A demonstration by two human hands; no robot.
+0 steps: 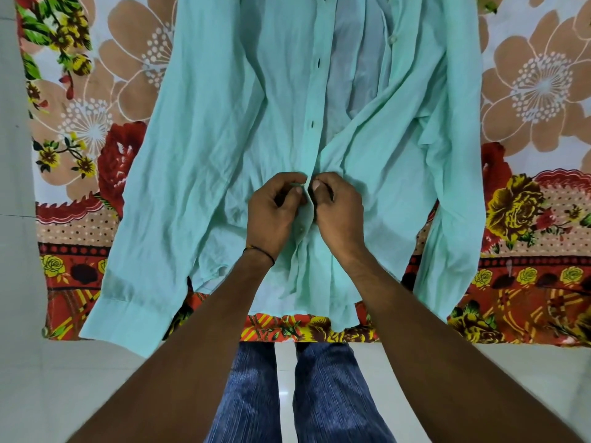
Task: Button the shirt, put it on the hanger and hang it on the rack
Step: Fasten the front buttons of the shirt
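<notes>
A mint-green long-sleeved shirt (224, 129) lies face up on a flowered bedsheet, collar away from me, hem toward me. Its front is open above my hands, with empty buttonholes (318, 63) along the left placket and a white button (392, 39) on the right edge. One button (301, 230) below my hands looks fastened. My left hand (274, 215) pinches the buttonhole placket near the shirt's lower middle. My right hand (339, 212) pinches the facing button edge, thumb tip against the left thumb. The button between them is hidden. No hanger or rack is in view.
The flowered bedsheet (531, 91) covers the surface under the shirt, ending in a red patterned border (287, 327) near me. Pale tiled floor (96, 378) lies in front of it, and my blue-trousered legs (297, 394) stand at its edge.
</notes>
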